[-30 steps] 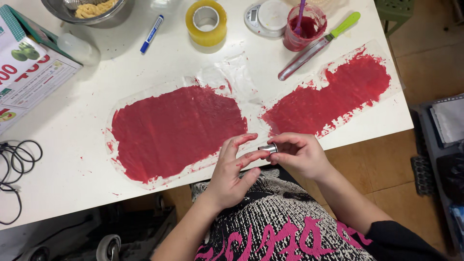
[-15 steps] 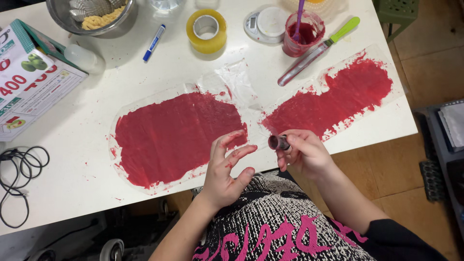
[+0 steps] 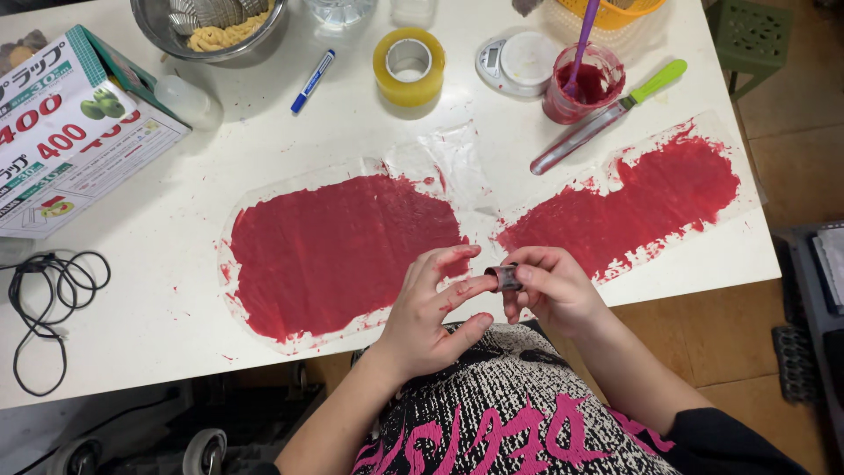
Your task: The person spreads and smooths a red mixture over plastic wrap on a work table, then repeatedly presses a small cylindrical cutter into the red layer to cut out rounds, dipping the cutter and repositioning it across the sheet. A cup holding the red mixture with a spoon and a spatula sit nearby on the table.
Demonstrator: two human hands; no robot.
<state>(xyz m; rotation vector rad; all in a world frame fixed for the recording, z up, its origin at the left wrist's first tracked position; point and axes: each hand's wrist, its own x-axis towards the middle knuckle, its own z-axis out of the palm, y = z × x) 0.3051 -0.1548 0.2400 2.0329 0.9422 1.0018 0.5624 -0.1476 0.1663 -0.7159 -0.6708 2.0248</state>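
My right hand (image 3: 549,288) holds a small metal ring-shaped cutter (image 3: 505,278) by its side, just over the table's near edge. My left hand (image 3: 431,312), smeared with red, has its fingers spread and one fingertip pressed into the cutter's opening. Both hands hover between two flat sheets of red paste on clear film: a large left sheet (image 3: 338,251) and a right sheet (image 3: 642,207).
At the back of the white table (image 3: 158,308) stand a yellow tape roll (image 3: 409,66), a blue marker (image 3: 312,81), a small scale (image 3: 519,62), a red-filled cup (image 3: 582,84) with a purple stick, a green-handled knife (image 3: 607,114), a metal bowl (image 3: 207,26), a printed box (image 3: 66,132), and a black cable (image 3: 48,308).
My hands parted briefly half a second ago, then came together again; my left finger now pushes into the cutter that my right hand holds.
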